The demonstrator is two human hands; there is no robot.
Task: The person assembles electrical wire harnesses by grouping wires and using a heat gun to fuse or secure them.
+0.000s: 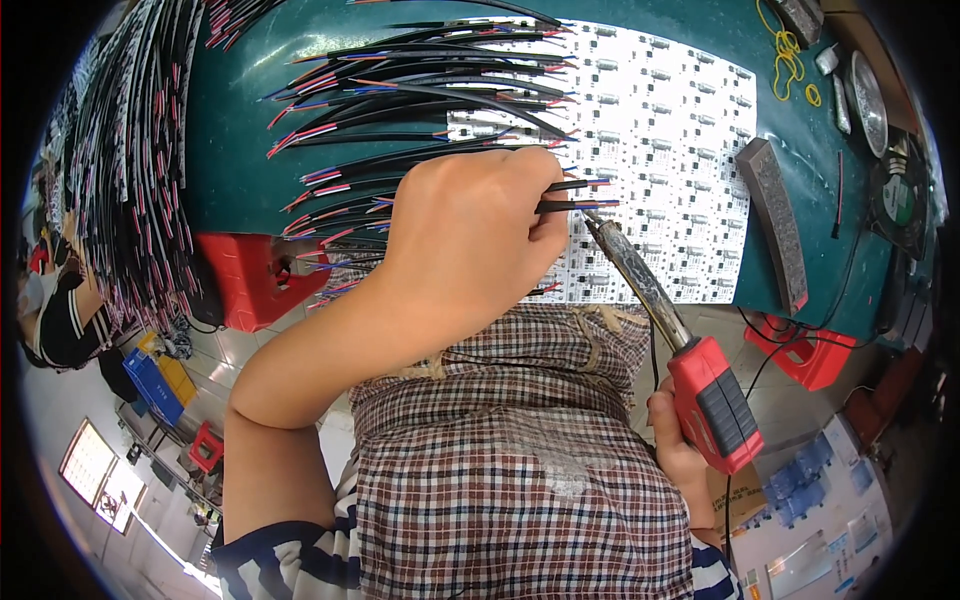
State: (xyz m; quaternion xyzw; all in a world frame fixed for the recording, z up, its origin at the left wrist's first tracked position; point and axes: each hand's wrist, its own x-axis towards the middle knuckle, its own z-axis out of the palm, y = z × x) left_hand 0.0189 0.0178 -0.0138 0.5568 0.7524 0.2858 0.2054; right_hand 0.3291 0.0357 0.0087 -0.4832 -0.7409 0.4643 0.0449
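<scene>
Nearest the camera, the left hand (470,215) has its fingers clamped on two thin black-sheathed cables with coloured wire ends (566,185), above the white rectangular circuit-board sheet (690,150). Over the sheet's lower part slants a metal-barrelled soldering iron with a red-and-black handle (710,400), gripped by the right hand's (678,440) fingers; its tip is just beside the lower cable, contact unclear. Soldering wires to the boards seems in hand; the next move likely calls for steady wires and controlled heat. Left of the sheet, more black cables (400,103) fan across the green tabletop (240,150).
</scene>
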